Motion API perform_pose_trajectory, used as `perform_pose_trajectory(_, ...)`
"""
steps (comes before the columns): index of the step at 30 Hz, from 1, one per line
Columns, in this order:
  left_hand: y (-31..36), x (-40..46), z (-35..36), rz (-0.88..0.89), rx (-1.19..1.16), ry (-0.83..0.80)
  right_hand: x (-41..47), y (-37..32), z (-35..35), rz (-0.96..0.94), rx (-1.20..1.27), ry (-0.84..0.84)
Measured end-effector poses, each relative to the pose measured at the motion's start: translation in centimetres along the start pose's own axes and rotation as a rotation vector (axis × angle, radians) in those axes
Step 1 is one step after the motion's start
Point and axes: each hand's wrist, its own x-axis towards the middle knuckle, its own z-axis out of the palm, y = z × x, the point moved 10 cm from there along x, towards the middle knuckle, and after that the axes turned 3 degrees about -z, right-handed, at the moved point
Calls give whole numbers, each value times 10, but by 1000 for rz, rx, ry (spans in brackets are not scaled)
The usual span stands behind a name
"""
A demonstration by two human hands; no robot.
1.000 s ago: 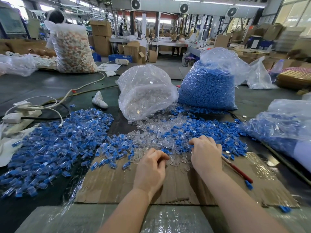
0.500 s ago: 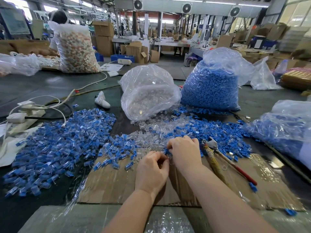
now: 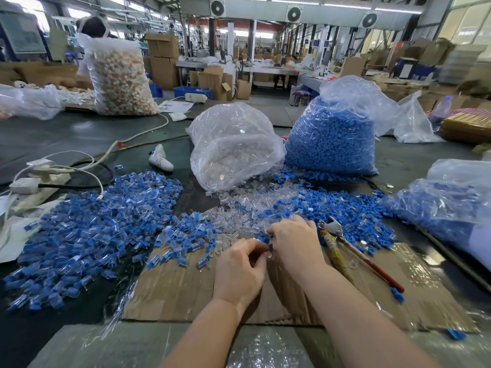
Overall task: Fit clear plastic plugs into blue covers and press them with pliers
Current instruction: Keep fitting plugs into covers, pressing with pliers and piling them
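My left hand (image 3: 240,269) and my right hand (image 3: 295,243) meet over the cardboard sheet (image 3: 186,288). Between their fingertips sits a small clear plug with a blue cover (image 3: 269,249); both hands pinch it, though the exact hold is partly hidden. Loose clear plugs (image 3: 239,208) and loose blue covers (image 3: 350,213) lie just beyond the hands. Pliers (image 3: 342,245) with a taped handle and a red handle lie on the cardboard to the right of my right hand, untouched. A large heap of assembled blue-and-clear pieces (image 3: 87,229) spreads on the left.
A bag of clear plugs (image 3: 233,147) and a bag of blue covers (image 3: 332,139) stand behind the piles. Another bag of pieces (image 3: 451,203) lies at the right. A power strip with cables (image 3: 37,179) sits at the left. A person stands behind a far bag (image 3: 119,75).
My right hand moved left from the blue covers to meet my left hand, uncovering the pliers. Both hands now work one small piece together.
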Motion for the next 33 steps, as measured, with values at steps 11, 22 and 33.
perform_pose_trajectory(11, -5, 0, 6, -14, -4, -43, 2, -11, 5, -48, -46, -88)
perform_pose_trajectory(22, -12, 1, 10, -60, -31, -61, -12, 2, -15, -5, 178, 135)
perform_pose_trajectory(33, -15, 2, 15, -127, -102, -120, -69, 29, -17, 177, 726, 400)
